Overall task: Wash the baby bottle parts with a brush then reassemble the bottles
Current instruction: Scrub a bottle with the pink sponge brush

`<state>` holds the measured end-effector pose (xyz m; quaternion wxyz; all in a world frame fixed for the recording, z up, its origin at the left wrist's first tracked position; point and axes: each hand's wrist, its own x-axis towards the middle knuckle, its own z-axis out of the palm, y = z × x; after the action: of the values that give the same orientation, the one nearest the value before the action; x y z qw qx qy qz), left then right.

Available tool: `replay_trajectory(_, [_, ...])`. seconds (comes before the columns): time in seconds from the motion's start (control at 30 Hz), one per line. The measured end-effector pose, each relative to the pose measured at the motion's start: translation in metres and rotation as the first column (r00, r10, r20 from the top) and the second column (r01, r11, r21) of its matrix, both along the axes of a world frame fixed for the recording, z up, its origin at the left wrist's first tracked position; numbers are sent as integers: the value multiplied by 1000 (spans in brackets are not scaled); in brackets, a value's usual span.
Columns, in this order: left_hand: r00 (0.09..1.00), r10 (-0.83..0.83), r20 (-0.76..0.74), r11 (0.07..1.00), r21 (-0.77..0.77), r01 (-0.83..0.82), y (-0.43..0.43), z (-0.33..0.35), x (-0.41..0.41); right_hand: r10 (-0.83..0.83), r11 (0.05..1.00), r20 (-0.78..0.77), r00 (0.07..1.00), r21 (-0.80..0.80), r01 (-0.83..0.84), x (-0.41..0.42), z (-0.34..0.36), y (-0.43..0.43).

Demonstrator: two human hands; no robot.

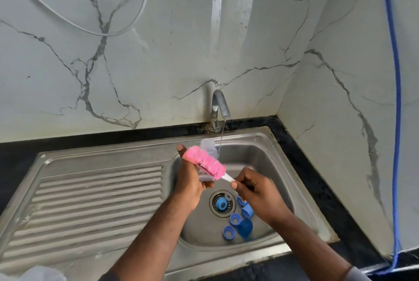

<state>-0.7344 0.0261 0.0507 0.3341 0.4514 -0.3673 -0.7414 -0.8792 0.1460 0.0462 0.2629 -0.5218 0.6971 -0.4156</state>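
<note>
My left hand (190,178) grips a clear baby bottle (209,146) over the sink basin, its open neck pointing up toward the tap. My right hand (254,187) pinches the white handle of a pink brush (204,163), whose bristle head lies across the outside of the bottle. Several blue bottle parts lie in the basin: a ring on the drain (221,204), rings (235,219) and caps (246,227) beside it. A thin stream of water runs from the tap (218,108) just right of the bottle.
The steel sink (267,144) has a ribbed drainboard (97,201) on the left. A black counter edge (317,181) borders it, with marble walls behind and right. A blue cord (395,122) hangs down the right wall. Something pale sits at the bottom left (40,274).
</note>
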Motion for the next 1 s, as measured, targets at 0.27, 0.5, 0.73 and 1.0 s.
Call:
replay_trajectory(0.27, [990, 10, 142, 995, -98, 4, 2, -1, 2, -80, 996, -227, 971, 19, 87, 8, -1, 5])
replay_trajectory(0.5, [994, -4, 112, 996, -89, 14, 8, 0, 4, -160, 985, -213, 964, 35, 172, 16, -7, 13])
replay_trajectory(0.73, [999, -36, -5, 999, 31, 36, 13, 6, -4, -220, 974, -127, 967, 24, 224, 5, -3, 19])
replay_trajectory(1.0, [980, 76, -182, 989, 137, -51, 13, 16, -31, -95, 995, -40, 995, -4, 95, -41, -5, 16])
